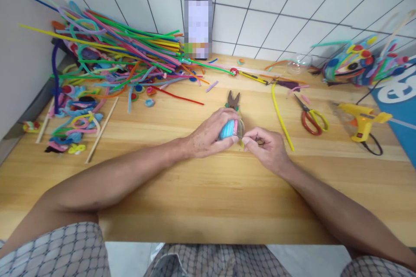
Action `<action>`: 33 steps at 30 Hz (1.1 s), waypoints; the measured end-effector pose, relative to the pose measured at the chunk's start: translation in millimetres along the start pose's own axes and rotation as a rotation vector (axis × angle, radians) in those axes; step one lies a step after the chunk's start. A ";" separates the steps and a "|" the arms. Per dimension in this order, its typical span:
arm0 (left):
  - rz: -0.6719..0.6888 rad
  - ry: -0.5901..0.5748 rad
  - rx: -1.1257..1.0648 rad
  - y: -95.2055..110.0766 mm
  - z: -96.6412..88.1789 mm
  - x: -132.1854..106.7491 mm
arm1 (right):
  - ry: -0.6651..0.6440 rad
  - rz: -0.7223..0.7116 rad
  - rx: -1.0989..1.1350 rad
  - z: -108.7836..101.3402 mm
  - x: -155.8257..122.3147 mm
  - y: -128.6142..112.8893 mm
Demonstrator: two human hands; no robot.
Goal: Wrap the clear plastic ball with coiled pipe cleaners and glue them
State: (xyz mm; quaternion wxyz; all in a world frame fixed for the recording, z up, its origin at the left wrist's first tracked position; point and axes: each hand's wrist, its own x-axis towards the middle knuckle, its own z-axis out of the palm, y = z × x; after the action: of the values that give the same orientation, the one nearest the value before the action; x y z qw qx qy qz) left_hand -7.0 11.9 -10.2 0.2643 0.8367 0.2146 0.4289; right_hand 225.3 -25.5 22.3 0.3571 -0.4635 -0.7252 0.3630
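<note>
My left hand (214, 134) is wrapped round a rounded clear shell (240, 129) partly covered with blue and pink pipe cleaners (228, 129). Close by on the right, my right hand (264, 147) has thumb and forefinger pinched together at the shell's edge. What sits in that pinch is too small to make out, though a thin dark strand shows by the fingers. Just beyond my left hand lie pliers (233, 100) with brown jaws spread apart, their handles mostly hidden. To the right rests a yellow pipe cleaner (282, 119).
Many coloured pipe cleaners (130, 47) heap at the back left, with two wooden sticks (102, 130) nearer. A phone (198, 26) leans on the wall. At right are scissors (312, 117), a yellow glue gun (362, 119), a yellow cutter (253, 78) and colourful covered shapes (349, 65).
</note>
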 end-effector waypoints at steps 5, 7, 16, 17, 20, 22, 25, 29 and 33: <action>0.019 -0.008 0.019 0.4 -1.0 0.4 | -0.006 0.032 0.015 1.0 0.1 -3.5; 0.022 -0.007 0.016 0.4 -1.1 0.6 | -0.004 0.025 0.013 1.2 0.2 -4.5; 0.009 0.001 0.014 0.0 -0.9 -0.1 | 0.008 -0.005 0.011 3.0 0.1 -4.1; 0.008 0.002 0.014 0.1 -0.9 -0.2 | 0.007 -0.011 0.009 3.0 0.1 -3.8; 0.005 0.001 0.016 0.3 -0.9 -0.1 | 0.007 -0.019 0.018 2.8 0.0 -3.2; 0.006 -0.001 0.017 0.5 -1.1 0.1 | 0.010 -0.022 0.023 2.7 0.2 -3.1; 0.017 -0.006 0.017 0.6 -1.6 0.7 | 0.008 -0.020 0.020 2.7 0.4 -3.5; 0.018 -0.010 0.020 0.4 -1.9 0.8 | 0.003 -0.006 0.023 2.9 0.3 -4.0; 0.012 -0.012 0.024 0.0 -2.0 0.4 | 0.006 0.010 0.026 3.3 0.2 -4.4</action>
State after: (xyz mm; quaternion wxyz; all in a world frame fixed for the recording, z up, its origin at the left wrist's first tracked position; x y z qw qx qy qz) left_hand -8.5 12.6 -8.9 0.2528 0.8437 0.2130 0.4229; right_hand 220.6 -27.4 24.5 0.3634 -0.4637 -0.7170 0.3726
